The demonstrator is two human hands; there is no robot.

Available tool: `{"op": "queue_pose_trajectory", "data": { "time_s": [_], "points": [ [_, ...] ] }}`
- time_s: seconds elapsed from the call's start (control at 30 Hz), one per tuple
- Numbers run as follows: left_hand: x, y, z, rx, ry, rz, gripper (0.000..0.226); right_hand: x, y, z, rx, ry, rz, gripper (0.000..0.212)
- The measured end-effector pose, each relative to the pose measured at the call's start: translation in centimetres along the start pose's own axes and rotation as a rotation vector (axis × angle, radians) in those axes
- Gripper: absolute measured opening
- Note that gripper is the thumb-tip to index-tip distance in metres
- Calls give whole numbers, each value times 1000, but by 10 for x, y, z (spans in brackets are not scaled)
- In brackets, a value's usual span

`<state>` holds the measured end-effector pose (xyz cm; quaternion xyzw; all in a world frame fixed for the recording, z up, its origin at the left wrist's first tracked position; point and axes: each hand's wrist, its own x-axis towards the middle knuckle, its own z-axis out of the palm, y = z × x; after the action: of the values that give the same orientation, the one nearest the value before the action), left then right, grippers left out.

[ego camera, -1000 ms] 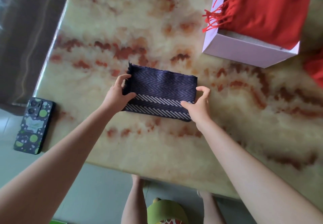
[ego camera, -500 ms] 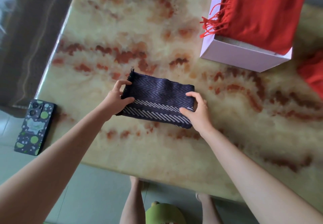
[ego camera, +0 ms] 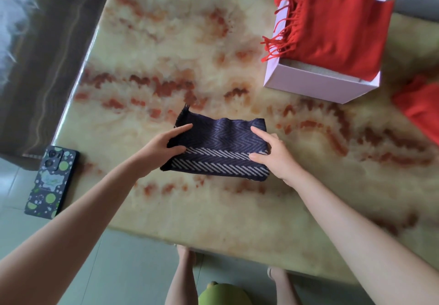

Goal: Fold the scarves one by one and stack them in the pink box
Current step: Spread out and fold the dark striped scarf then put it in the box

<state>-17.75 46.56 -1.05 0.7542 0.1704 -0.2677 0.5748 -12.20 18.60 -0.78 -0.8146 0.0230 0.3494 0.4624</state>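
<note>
A folded navy scarf (ego camera: 219,147) with a white chevron pattern lies near the middle of the marble table. My left hand (ego camera: 164,147) pinches its left end, thumb on top and fingers along the far edge. My right hand (ego camera: 270,153) grips its right end the same way. At the far right stands the pink box (ego camera: 316,86), holding a folded red scarf (ego camera: 337,31) whose fringe hangs over the left wall.
Another red scarf (ego camera: 420,109) lies at the table's right edge, partly cut off. A phone (ego camera: 51,182) in a spotted case rests on a low surface left of the table. My legs and the floor show below the table's near edge.
Both hands have stayed on the ends of the navy scarf, pushing them slightly inward so the far edge ripples. The view has shifted, so the box shows more fully.
</note>
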Motion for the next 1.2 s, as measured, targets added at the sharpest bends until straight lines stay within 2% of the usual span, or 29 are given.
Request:
{"op": "queue_pose_trajectory", "data": {
  "time_s": [0.17, 0.33, 0.53, 0.77, 0.83, 0.97, 1.1, 1.2],
  "points": [
    [9, 47, 11, 187, 82, 95, 63, -12, -18, -48, -46, 0, -58, 78],
    [32, 123, 37, 287, 136, 236, 70, -14, -38, -126, -137, 126, -159, 86],
    [101, 221, 77, 375, 204, 441, 72, 12, -60, -236, -240, 298, -215, 88],
    [181, 296, 110, 442, 303, 543, 71, 73, -65, -320, -179, 390, -237, 92],
    [201, 294, 115, 487, 313, 529, 69, 89, -61, -324, -196, 386, -215, 91],
    [216, 267, 124, 675, 320, 306, 64, 109, -35, -304, -296, 282, -112, 90],
    [214, 258, 124, 624, 395, 344, 60, 114, -27, -298, -280, 328, -184, 91],
    [213, 265, 123, 616, 442, 290, 66, 110, -31, -299, -304, 352, -226, 97]
  ]
}}
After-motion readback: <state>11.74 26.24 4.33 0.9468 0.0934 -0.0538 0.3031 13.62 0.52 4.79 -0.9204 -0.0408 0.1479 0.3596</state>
